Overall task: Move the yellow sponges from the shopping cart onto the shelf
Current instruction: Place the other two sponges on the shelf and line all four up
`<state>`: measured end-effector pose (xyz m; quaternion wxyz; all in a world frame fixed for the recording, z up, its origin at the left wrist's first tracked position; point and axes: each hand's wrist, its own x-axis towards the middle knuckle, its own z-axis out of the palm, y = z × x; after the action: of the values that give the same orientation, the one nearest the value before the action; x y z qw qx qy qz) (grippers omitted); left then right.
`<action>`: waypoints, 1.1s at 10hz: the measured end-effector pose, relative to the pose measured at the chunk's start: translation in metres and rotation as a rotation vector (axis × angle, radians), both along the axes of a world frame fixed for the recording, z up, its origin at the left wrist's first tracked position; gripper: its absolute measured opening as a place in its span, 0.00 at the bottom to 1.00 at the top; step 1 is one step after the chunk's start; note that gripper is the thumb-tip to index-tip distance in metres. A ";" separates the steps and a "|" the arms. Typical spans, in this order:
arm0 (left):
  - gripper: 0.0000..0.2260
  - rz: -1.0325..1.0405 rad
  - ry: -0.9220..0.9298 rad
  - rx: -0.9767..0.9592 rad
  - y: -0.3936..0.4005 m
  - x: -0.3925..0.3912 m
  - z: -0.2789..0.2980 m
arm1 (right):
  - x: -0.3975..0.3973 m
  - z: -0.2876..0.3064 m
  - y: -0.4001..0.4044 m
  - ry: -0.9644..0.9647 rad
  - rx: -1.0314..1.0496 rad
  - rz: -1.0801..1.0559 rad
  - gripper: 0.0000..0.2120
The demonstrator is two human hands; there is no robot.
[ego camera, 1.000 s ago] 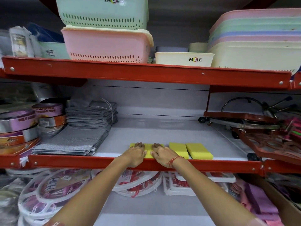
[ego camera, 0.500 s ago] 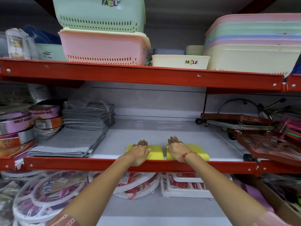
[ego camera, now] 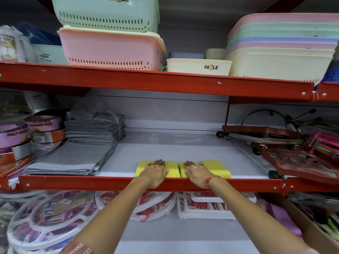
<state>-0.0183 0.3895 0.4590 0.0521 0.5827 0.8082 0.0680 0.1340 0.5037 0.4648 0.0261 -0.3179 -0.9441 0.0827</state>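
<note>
Yellow sponges lie in a row on the white middle shelf [ego camera: 174, 147], just behind its red front rail. My left hand [ego camera: 155, 172] rests flat on the left sponge [ego camera: 173, 169], fingers stretched forward. My right hand [ego camera: 196, 174], with a red thread at the wrist, lies flat on the middle sponge [ego camera: 182, 171]. The right-most sponge [ego camera: 217, 168] is uncovered and touches the middle one. Neither hand grips anything. The shopping cart is out of view.
Folded grey cloths [ego camera: 73, 158] and tape rolls [ego camera: 22, 140] fill the shelf's left side. Red metal racks [ego camera: 293, 153] crowd the right. Plastic baskets [ego camera: 110, 50] stand on the shelf above, and round white hangers [ego camera: 45, 217] sit on the shelf below.
My hands have spread apart. The right one slid right onto the middle sponge. The two angled sponges on the right now sit straight in line with the others.
</note>
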 end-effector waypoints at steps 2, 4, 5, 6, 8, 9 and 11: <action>0.26 0.004 0.007 0.003 0.000 0.000 -0.001 | -0.009 -0.004 -0.005 0.029 -0.005 0.000 0.24; 0.26 0.001 -0.002 0.012 0.000 -0.001 -0.003 | 0.000 -0.002 0.002 0.097 -0.004 -0.013 0.25; 0.26 0.002 -0.005 0.011 0.000 -0.002 -0.004 | 0.015 0.007 0.019 0.113 0.020 -0.065 0.25; 0.26 0.004 -0.001 0.012 0.001 -0.002 -0.004 | 0.032 0.016 0.038 0.074 0.056 -0.150 0.24; 0.26 0.005 -0.007 0.020 0.002 0.001 -0.006 | 0.061 0.003 0.049 -0.011 0.039 -0.213 0.21; 0.26 0.008 -0.010 0.023 0.001 0.000 -0.007 | 0.065 -0.004 0.045 0.042 0.032 -0.205 0.21; 0.26 0.015 -0.007 0.027 0.001 -0.001 -0.007 | 0.063 -0.006 0.038 0.073 0.033 -0.205 0.22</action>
<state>-0.0198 0.3905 0.4524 0.0466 0.5768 0.8114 0.0816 0.1973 0.5417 0.4592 0.0738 -0.4094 -0.9062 0.0756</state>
